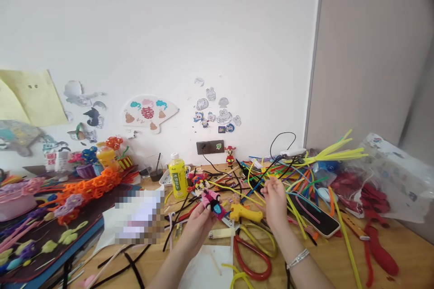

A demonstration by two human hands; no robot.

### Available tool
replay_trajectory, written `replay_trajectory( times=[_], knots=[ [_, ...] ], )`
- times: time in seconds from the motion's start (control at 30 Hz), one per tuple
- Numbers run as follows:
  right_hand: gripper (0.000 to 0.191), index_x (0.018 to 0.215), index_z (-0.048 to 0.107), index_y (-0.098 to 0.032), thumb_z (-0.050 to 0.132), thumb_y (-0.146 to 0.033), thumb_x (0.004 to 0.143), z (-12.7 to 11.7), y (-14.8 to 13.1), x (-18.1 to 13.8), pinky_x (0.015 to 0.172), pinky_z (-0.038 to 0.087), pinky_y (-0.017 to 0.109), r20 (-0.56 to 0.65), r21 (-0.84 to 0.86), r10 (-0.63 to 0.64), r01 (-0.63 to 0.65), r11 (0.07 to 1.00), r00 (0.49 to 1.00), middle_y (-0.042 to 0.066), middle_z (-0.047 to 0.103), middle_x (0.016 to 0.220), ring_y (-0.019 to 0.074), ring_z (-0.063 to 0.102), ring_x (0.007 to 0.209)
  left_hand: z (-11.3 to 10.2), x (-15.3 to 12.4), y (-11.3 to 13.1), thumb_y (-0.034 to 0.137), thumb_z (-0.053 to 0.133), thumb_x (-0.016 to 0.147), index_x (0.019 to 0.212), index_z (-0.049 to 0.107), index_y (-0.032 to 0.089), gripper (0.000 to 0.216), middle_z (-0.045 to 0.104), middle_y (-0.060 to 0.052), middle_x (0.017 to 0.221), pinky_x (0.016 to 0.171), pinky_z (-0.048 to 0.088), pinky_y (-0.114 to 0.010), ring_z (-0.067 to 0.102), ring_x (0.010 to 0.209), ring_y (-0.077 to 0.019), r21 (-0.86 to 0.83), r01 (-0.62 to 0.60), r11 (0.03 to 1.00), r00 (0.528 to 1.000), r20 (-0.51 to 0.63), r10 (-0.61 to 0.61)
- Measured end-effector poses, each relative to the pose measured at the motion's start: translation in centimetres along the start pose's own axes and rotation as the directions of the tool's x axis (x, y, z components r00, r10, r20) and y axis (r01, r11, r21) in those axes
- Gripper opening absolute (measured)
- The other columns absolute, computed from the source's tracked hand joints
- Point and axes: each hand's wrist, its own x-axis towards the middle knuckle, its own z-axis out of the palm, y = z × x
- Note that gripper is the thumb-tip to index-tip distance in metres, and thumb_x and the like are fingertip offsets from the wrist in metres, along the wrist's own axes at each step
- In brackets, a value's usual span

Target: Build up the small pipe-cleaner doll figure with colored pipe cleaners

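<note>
My left hand (199, 226) pinches a small pipe-cleaner doll (209, 196) by its lower body, holding it upright above the table. The doll has a pink jacket, a blue patch low down and a red and multicoloured headpiece. My right hand (274, 198) is raised to the right of the doll, apart from it, with a silver bracelet on the wrist. Its fingers are curled together, and whatever they may hold is too small to make out. Between my hands lies a yellow glue gun (246, 212). Below it are red-handled scissors (252, 257) and yellow-handled scissors (261, 239).
A yellow drink bottle (177, 178) stands left of the doll. Loose pipe cleaners (330, 153) cover the back right, beside a phone (315, 214). Orange pipe-cleaner flowers (91, 189) lie on the left. White paper (206, 271) lies in front, and a red figurine (230, 156) stands by the wall.
</note>
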Motion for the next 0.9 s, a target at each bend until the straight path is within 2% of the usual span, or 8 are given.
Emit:
replay_trajectory(
  times=[0.1, 0.2, 0.27, 0.33, 0.47, 0.63, 0.83, 0.9],
  knots=[
    [0.017, 0.082, 0.054, -0.019, 0.051, -0.035, 0.077, 1.0, 0.0, -1.8, 0.055, 0.041, 0.026, 0.242, -0.223, -0.006, 0.062, 0.973, 0.97, -0.001, 0.051, 0.066, 0.0139, 0.049, 0.058, 0.2, 0.0, 0.1, 0.028, 0.066, 0.072, 0.095, 0.064, 0.017, 0.026, 0.065, -0.009, 0.095, 0.083, 0.042, -0.034, 0.059, 0.088, -0.0207, 0.012, -0.002, 1.0, 1.0, -0.023, 0.002],
    [0.01, 0.073, 0.058, -0.019, 0.053, -0.026, 0.077, 2.3, -0.1, -5.0, 0.06, 0.042, 0.027, 0.523, -0.334, -0.176, 0.391, 0.858, 0.834, 0.002, 0.057, 0.072, 0.0161, 0.052, 0.065, 0.6, -0.1, 0.2, 0.025, 0.067, 0.071, 0.095, 0.063, 0.018, 0.026, 0.064, -0.009, 0.099, 0.081, 0.043, -0.032, 0.058, 0.089, -0.0203, 0.044, -0.021, 0.999, 0.998, -0.062, 0.024],
    [0.007, 0.079, 0.061, -0.02, 0.054, -0.022, 0.078, 2.8, -0.1, -6.6, 0.069, 0.044, 0.03, 0.601, -0.317, -0.29, 0.556, 0.769, 0.745, 0.004, 0.058, 0.079, 0.0182, 0.054, 0.077, 0.9, -0.1, 0.2, 0.024, 0.066, 0.071, 0.095, 0.062, 0.019, 0.024, 0.064, -0.008, 0.1, 0.082, 0.043, -0.031, 0.057, 0.091, -0.0194, 0.054, -0.043, 0.998, 0.994, -0.095, 0.048],
    [0.012, 0.088, 0.062, -0.021, 0.054, -0.019, 0.079, 3.0, -0.1, -7.5, 0.074, 0.044, 0.032, 0.615, -0.321, -0.346, 0.626, 0.711, 0.709, 0.005, 0.058, 0.083, 0.0193, 0.054, 0.082, 1.0, -0.2, 0.0, 0.024, 0.067, 0.071, 0.094, 0.062, 0.02, 0.023, 0.063, -0.007, 0.102, 0.083, 0.043, -0.031, 0.057, 0.091, -0.0185, 0.065, -0.053, 0.996, 0.991, -0.119, 0.061],
    [0.015, 0.091, 0.062, -0.022, 0.054, -0.018, 0.079, 2.9, 0.2, -7.8, 0.073, 0.044, 0.034, 0.61, -0.336, -0.376, 0.657, 0.675, 0.697, 0.005, 0.059, 0.083, 0.0196, 0.054, 0.08, 1.0, -0.2, -0.5, 0.023, 0.071, 0.066, 0.092, 0.064, 0.018, 0.027, 0.065, -0.008, 0.101, 0.084, 0.042, -0.029, 0.057, 0.092, -0.0194, 0.107, -0.055, 0.993, 0.986, -0.148, 0.071],
    [0.014, 0.072, 0.06, -0.02, 0.051, -0.012, 0.079, 2.9, 0.3, -7.8, 0.065, 0.043, 0.031, 0.572, -0.336, -0.408, 0.657, 0.675, 0.711, 0.003, 0.056, 0.07, 0.0178, 0.052, 0.071, 1.2, -0.3, -0.9, 0.023, 0.074, 0.062, 0.088, 0.065, 0.017, 0.029, 0.067, -0.009, 0.097, 0.084, 0.042, -0.031, 0.059, 0.091, -0.0211, 0.126, -0.047, 0.991, 0.985, -0.16, 0.067],
    [0.018, 0.067, 0.05, -0.02, 0.046, -0.018, 0.084, 3.0, -0.4, -8.1, 0.062, 0.04, 0.029, 0.532, -0.346, -0.342, 0.568, 0.747, 0.775, 0.002, 0.052, 0.069, 0.0164, 0.049, 0.068, 1.7, -0.6, -0.6, 0.026, 0.071, 0.065, 0.091, 0.065, 0.018, 0.028, 0.067, -0.008, 0.094, 0.079, 0.043, -0.029, 0.059, 0.086, -0.0195, 0.122, -0.023, 0.992, 0.995, -0.092, 0.034],
    [0.019, 0.067, 0.047, -0.021, 0.043, -0.024, 0.086, 2.9, -0.9, -7.6, 0.061, 0.039, 0.028, 0.462, -0.345, -0.325, 0.505, 0.791, 0.825, 0.001, 0.05, 0.069, 0.016, 0.047, 0.067, 1.6, -0.6, -0.4, 0.026, 0.072, 0.065, 0.092, 0.065, 0.018, 0.029, 0.066, -0.008, 0.094, 0.08, 0.043, -0.03, 0.058, 0.087, -0.02, 0.095, -0.014, 0.995, 0.996, -0.082, 0.021]
  ],
)
